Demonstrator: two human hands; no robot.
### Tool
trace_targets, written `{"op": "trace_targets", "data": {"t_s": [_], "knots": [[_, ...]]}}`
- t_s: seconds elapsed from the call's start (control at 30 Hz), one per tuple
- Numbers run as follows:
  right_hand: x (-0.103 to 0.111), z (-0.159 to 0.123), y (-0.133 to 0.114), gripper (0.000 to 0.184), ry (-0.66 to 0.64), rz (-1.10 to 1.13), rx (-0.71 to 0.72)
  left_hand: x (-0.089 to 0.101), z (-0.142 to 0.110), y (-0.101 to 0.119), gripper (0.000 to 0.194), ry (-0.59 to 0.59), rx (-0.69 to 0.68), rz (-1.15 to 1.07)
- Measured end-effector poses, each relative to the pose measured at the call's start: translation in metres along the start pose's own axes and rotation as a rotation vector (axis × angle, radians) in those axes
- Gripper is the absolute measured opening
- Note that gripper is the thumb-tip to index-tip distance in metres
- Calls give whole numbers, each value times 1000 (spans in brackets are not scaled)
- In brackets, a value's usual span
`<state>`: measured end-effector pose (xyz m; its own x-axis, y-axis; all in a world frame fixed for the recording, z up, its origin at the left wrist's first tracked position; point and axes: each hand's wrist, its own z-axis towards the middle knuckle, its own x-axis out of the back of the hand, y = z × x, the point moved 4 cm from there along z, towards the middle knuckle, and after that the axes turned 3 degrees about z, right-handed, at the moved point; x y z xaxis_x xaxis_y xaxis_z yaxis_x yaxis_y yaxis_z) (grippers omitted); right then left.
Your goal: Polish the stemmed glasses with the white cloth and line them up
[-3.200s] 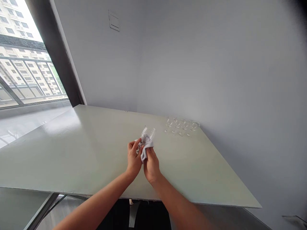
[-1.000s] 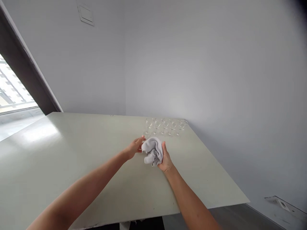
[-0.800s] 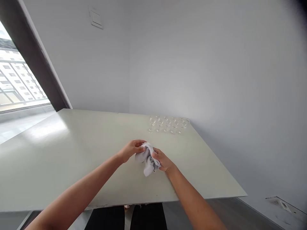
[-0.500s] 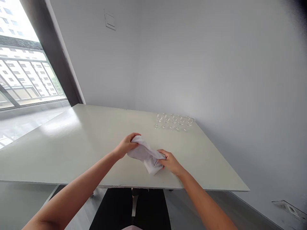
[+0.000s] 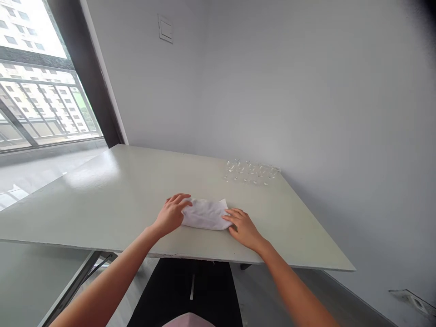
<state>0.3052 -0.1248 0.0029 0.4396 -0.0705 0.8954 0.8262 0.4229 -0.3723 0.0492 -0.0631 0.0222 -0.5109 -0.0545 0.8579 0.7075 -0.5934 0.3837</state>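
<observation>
A white cloth (image 5: 206, 215) lies folded into a rough rectangle on the pale table (image 5: 163, 172), close to the front edge. At its left end rests my left hand (image 5: 171, 213), fingers apart and slightly curved, with the tips touching the cloth's edge. My right hand (image 5: 244, 228) is at the opposite end, its fingers spread and lying on the cloth's right edge. Neither hand is closed around the fabric. Part of the cloth's left edge is hidden by the left hand.
Several clear stemmed glasses (image 5: 250, 172) stand in a group at the table's back right, near the grey wall (image 5: 289, 100). A wall switch (image 5: 165, 31) is above the table, and a window (image 5: 41, 91) with a railing outside is at far left.
The cloth, held crumpled and lifted between both hands before, now lies flat and folded on the table. Both hands have loosened their fingers. The view has shifted slightly.
</observation>
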Motion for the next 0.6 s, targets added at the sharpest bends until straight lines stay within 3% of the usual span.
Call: {"op": "trace_targets", "data": {"t_s": [0.13,0.3,0.43,0.6], "knots": [[-9,-3,-4,49,-19,-55,18,-13,-22,8,48,-160,-106,-117],[-9,4,7,36,126,-16,-78,-25,-30,-6,21,-163,106,-165],[3,7,12,27,166,383,-200,-15,-27,-3,20,-114,117,-183],[37,14,2,27,65,988,-253,29,-7,7,20,-11,261,-249]]}}
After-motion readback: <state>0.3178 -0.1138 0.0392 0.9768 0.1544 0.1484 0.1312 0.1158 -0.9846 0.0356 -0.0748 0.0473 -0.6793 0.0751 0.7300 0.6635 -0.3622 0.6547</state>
